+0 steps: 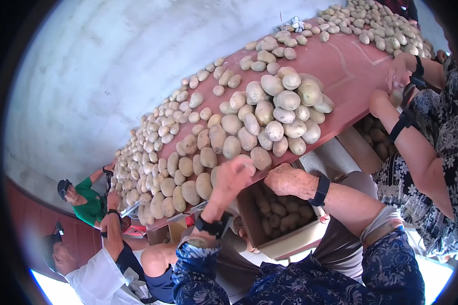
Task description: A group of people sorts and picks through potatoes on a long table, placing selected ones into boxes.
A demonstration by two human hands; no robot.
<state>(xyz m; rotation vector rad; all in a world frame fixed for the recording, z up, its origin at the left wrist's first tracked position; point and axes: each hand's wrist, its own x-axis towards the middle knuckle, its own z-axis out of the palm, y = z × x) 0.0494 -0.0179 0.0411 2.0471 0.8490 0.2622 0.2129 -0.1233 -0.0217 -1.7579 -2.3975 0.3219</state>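
Observation:
My left hand point(232, 178) is over the near edge of the red tabletop point(330, 72), its fingers curled and blurred. Close beside its fingertips sits a potato point(261, 158). My right hand point(293, 180) is bent at the table's edge, knuckles up. Its fingers are tucked out of sight, so whether it holds anything is hidden. In front of both hands rises a heaped pile of large potatoes point(288, 100). To the left, a long spread of potatoes point(168, 187) runs along the near edge.
Below the tabletop, between my arms, stands a box point(248, 221) with potatoes inside. Another person's forearms point(416, 148) are at the right edge. Two people are at the left end, one in a green shirt point(87, 198). More potatoes point(389, 30) lie at the far right.

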